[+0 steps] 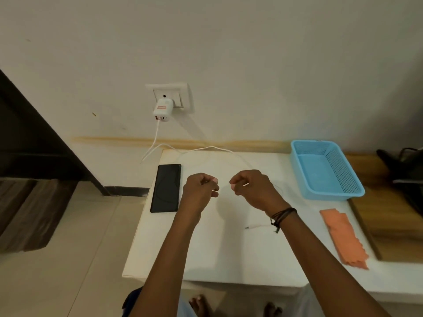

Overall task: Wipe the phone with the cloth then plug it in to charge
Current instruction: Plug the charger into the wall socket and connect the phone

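We are standing at the white bench (pixel 229 259), and we are taking the phone (pixel 166 188) as our landmark: it is lying flat, screen up, near the bench's left edge. Well to its right the blue basket (pixel 325 170) is sitting empty, and nearer us than the basket the orange cloth (pixel 343 239) is lying untouched. The charger (pixel 162 110) is hanging in the wall socket above the phone, its cable end (pixel 250 227) resting to the phone's right. Just right of the phone our left hand (pixel 201 191) and right hand (pixel 251 188) are hovering, each grip curled narrow around nothing. We judge wiping is not yet begun; next we are needing the cloth.
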